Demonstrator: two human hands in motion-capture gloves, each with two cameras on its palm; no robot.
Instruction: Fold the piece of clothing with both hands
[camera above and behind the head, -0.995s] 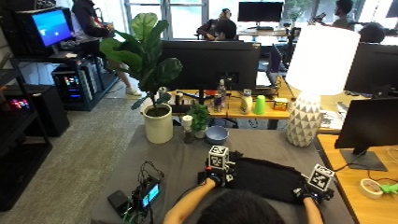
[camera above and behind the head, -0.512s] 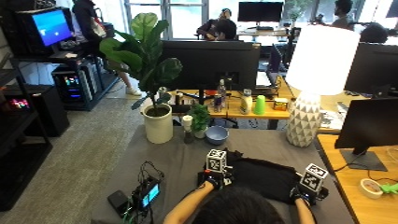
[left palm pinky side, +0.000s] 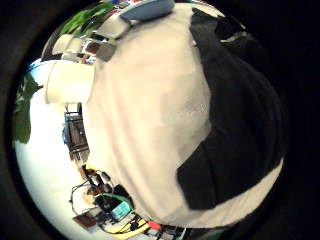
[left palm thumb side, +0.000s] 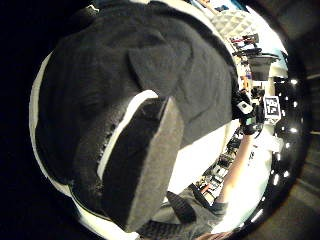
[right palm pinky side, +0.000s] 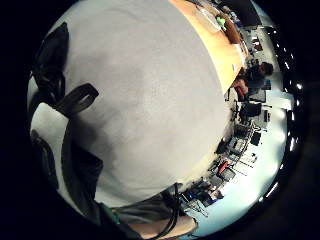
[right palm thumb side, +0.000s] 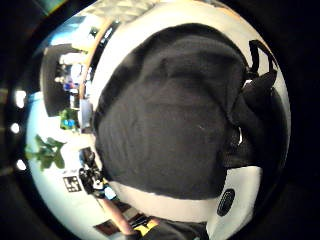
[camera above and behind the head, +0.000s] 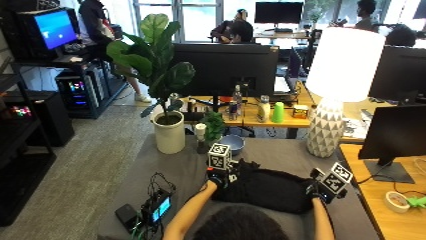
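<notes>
**One black garment, two hands at its ends**

You have one piece of clothing (camera above and behind the head: 269, 187) in front of you. It is black and it lies on the grey table (camera above and behind the head: 279, 150), across its near part, just before your head. Your two hands are at its two ends. Your left hand (camera above and behind the head: 218, 176) is at the left end of the cloth. In the left thumb side palm view a fold of the cloth (left palm thumb side: 145, 160) stands up very close to the palm, but I cannot tell if your fingers pinch it. Your right hand (camera above and behind the head: 322, 191) is at the right end, and there also I cannot tell if the fingers are curled or straight.

On the table behind the garment you have one white pot with a large leafy plant (camera above and behind the head: 166, 132), one small plant (camera above and behind the head: 213, 127), one blue bowl (camera above and behind the head: 231, 144) and one white lamp (camera above and behind the head: 333, 90) with a patterned base. At the left near corner there is one small device with a lit screen (camera above and behind the head: 160, 207) and cables. One dark monitor (camera above and behind the head: 396, 137) stands on the wooden desk at your right.

I can read no brand and no label on the garment. Nothing lies between your hands and the cloth.
</notes>
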